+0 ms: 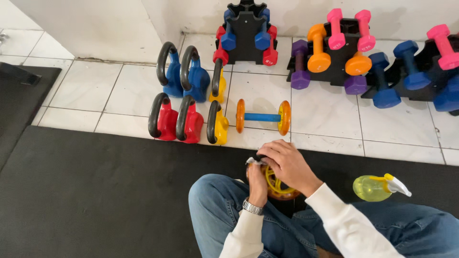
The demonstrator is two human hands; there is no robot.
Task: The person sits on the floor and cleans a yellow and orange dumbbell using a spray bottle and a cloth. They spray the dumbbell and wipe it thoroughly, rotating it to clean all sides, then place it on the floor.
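Note:
I sit on a black mat [95, 191] in blue jeans. My left hand [256, 180], with a metal watch on its wrist, pinches a small white cloth [254, 161] against the top of an orange and yellow wheel [276, 185] that stands between my knees. My right hand [286, 162] lies curled over the upper part of that wheel and grips it; most of the wheel is hidden behind both hands.
A yellow-green spray bottle [377, 187] lies on the mat to the right. On the white tiles ahead: an orange-wheeled roller with a blue bar [262, 117], red [174, 120], blue [184, 76] and yellow [217, 125] kettlebells, and black racks of coloured dumbbells [334, 50] by the wall.

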